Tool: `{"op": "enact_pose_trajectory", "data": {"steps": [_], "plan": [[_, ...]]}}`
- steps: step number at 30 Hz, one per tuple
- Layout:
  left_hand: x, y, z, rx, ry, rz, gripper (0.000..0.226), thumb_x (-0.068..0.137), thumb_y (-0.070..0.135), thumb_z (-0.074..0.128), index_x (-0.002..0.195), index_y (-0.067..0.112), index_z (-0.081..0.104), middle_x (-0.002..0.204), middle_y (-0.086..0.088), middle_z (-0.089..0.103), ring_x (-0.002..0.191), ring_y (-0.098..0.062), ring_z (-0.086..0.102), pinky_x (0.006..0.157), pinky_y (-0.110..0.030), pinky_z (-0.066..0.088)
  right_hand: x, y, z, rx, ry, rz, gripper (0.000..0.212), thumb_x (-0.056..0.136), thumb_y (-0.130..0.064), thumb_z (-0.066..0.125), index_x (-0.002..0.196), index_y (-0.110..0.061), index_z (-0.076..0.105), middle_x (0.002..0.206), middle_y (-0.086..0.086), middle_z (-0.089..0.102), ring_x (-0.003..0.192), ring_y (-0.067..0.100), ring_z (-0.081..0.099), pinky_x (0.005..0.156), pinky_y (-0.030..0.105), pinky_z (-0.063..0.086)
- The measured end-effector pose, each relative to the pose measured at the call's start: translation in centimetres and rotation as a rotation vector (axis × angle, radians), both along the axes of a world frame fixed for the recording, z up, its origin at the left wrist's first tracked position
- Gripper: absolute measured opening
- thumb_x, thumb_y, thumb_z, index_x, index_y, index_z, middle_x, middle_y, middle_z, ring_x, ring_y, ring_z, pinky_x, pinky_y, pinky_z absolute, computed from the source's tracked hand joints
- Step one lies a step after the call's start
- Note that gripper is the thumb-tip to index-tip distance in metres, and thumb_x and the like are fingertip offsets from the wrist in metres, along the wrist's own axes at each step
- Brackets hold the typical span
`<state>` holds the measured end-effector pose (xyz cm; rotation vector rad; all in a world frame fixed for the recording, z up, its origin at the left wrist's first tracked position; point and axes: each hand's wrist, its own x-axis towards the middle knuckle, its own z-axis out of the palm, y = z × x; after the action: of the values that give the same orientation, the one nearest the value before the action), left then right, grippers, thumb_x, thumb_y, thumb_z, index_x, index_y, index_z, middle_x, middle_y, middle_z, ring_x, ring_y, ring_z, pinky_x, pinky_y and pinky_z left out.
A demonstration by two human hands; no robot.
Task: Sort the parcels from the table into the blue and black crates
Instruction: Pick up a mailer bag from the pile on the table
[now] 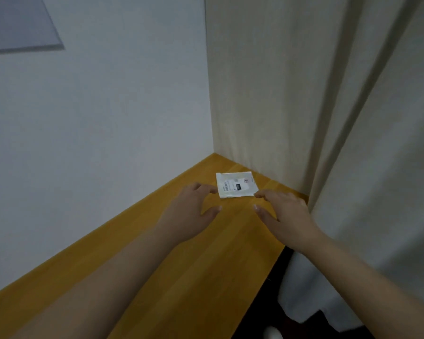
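Observation:
A small flat white parcel [236,185] with a printed label lies on the yellow wooden table [186,265], close to the far corner. My left hand [191,209] is stretched out just left of it, its fingertips at the parcel's left edge and thumb spread below. My right hand [283,211] reaches in from the right, with fingertips at the parcel's lower right corner. Both hands have spread fingers and grip nothing. No crate is in view.
A white wall [96,118] runs along the table's left side. A cream curtain [304,94] hangs behind and to the right of the table, over its right edge. Dark floor [262,314] shows beyond the table's right edge.

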<state>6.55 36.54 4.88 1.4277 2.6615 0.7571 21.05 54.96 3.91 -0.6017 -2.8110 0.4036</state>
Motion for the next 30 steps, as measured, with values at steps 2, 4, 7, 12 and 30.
{"op": "enact_pose_trajectory", "data": {"steps": [2,4,7,12,30], "plan": [[-1.7,2.4,-0.6,0.002,-0.019,0.025,0.047,0.094,0.047,0.053,0.137,0.029,0.046,0.135,0.005,0.047,0.118,-0.013,0.049,0.095,-0.033,0.046,-2.6,2.9,-0.7,0.009,-0.018,0.023,0.041,0.098,-0.050,0.038,0.135,-0.033,0.046,0.138,-0.006,0.053,0.125,0.018,0.046,0.104,0.037,0.032],[-3.4,5.0,-1.7,-0.001,-0.046,0.062,0.048,0.094,0.046,0.053,0.138,0.030,0.045,0.135,0.005,0.047,0.117,-0.013,0.049,0.095,-0.032,0.045,-5.0,6.1,-2.0,0.005,-0.033,0.049,0.041,0.098,-0.050,0.038,0.134,-0.031,0.047,0.136,-0.005,0.055,0.122,0.019,0.049,0.103,0.038,0.037],[-5.8,9.1,-4.2,-0.032,-0.106,0.153,0.049,0.094,0.048,0.053,0.139,0.033,0.042,0.135,0.007,0.046,0.109,-0.012,0.050,0.085,-0.024,0.041,-8.2,11.3,-4.7,-0.071,-0.046,0.092,0.047,0.097,-0.055,0.035,0.133,-0.029,0.049,0.133,-0.003,0.057,0.119,0.019,0.050,0.098,0.034,0.038],[-9.4,16.6,-8.1,-0.112,-0.215,0.258,0.053,0.095,0.045,0.054,0.142,0.028,0.040,0.135,0.003,0.046,0.120,-0.016,0.048,0.093,-0.024,0.040,-13.2,20.3,-8.5,-0.162,-0.166,0.122,0.041,0.099,-0.046,0.042,0.136,-0.030,0.046,0.136,-0.005,0.054,0.124,0.016,0.047,0.099,0.033,0.037],[-16.4,27.6,-18.8,-0.226,-0.583,0.583,0.062,0.095,0.041,0.055,0.149,0.024,0.028,0.147,0.000,0.034,0.133,-0.018,0.039,0.102,-0.030,0.040,-30.2,32.8,-23.5,-0.495,-0.470,0.085,0.056,0.088,-0.033,0.065,0.138,-0.020,0.042,0.140,0.009,0.046,0.128,0.030,0.043,0.105,0.051,0.040]]}}
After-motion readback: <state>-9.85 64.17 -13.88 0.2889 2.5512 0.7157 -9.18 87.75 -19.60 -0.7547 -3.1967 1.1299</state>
